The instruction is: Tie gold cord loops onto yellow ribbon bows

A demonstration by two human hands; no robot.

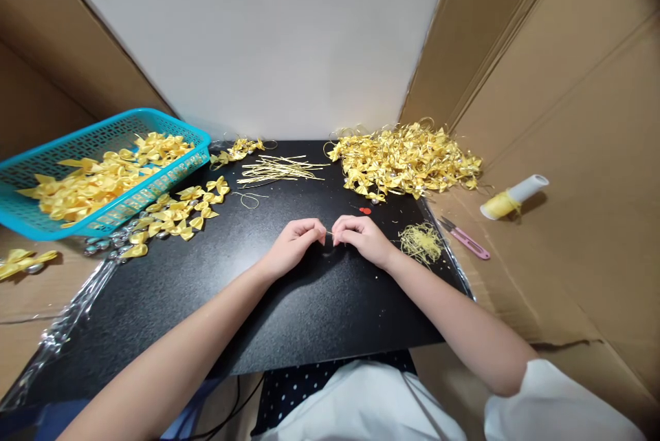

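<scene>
Over the middle of the black tabletop [289, 317], my left hand [296, 243] and my right hand [365, 238] face each other with fingertips almost meeting. Both are closed in a pinch on a thin yellowish cord [329, 233], of which only a short piece shows between them. The rest of it is hidden by my fingers. To the right of my right hand lies a tangle of pale yellow thread scraps [421, 243]. Beyond my hands rests a bundle of straight gold cord lengths [281, 169], with a loose cord loop [250, 201] nearer my left hand.
A blue basket [203, 145] of yellow ribbon bows stands left, with loose bows [180, 210] and silvery bells [111, 243] beside it. Far right is a heap of corded bows [407, 159]. Pink thread snips [469, 241] and a white tube wound with yellow thread [502, 205] lie right. Cardboard walls surround the table.
</scene>
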